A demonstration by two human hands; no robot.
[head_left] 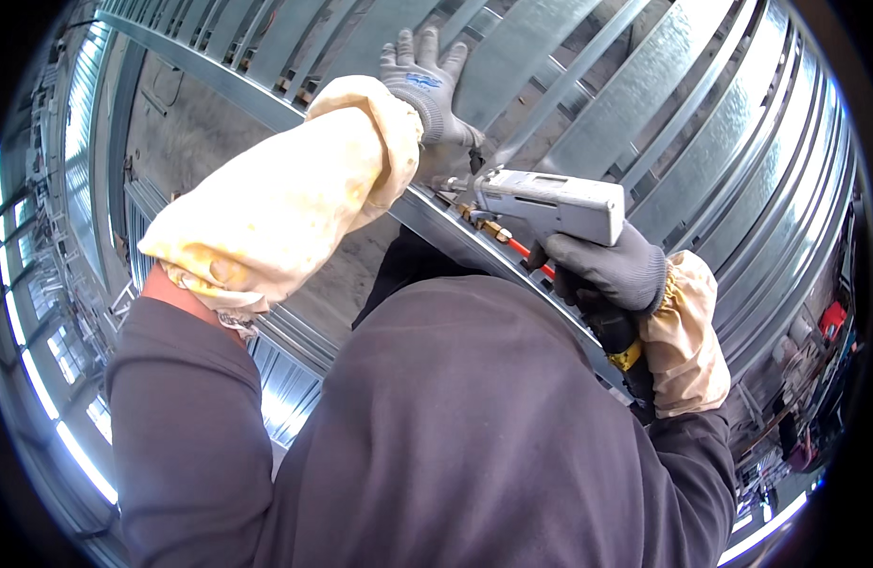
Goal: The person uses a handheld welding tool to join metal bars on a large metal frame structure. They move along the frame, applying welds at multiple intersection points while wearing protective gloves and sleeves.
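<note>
My left hand [423, 87], in a grey knit glove, lies with its fingers spread on a slatted galvanized metal frame [524, 59]. My right hand [614, 269], gloved too, is wrapped round the grip of a grey, boxy welding gun [560, 201]. The gun's narrow nozzle points left, close to the frame's near rail and just below my left wrist. Beneath the gun run brass fittings [493, 230] and a red hose [531, 256]. A thick black cable [614, 331] with a yellow band hangs below my right hand. The exact contact at the nozzle tip is too small to make out.
Parallel metal slats stretch away to the far right. Long metal profiles [299, 341] lie lower down on the left, above the concrete floor [186, 128]. At the right edge sits a red object [832, 320] among clutter. Pale protective sleeves [276, 185] cover my forearms.
</note>
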